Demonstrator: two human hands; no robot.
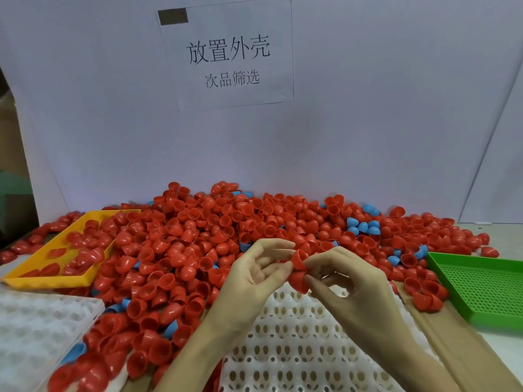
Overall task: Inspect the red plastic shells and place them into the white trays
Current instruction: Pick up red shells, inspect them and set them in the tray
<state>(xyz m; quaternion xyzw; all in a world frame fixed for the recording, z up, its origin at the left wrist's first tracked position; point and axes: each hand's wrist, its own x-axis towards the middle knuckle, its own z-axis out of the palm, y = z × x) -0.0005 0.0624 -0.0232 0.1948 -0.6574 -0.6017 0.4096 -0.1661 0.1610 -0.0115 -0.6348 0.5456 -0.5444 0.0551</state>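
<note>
Two red shells [298,271] are pinched between the fingertips of the left hand [252,275] and right hand [343,281] above the white tray [297,335]; being so lightly gripped, either could be dropped into the red pile [198,236].

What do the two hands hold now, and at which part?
Two red shells held together above the white tray. The right hand pinches the lower shell's edge; the left hand touches the upper one with its fingertips.

Green tray [481,290] cut off right; white tray [36,329] prob. blurred.
</note>
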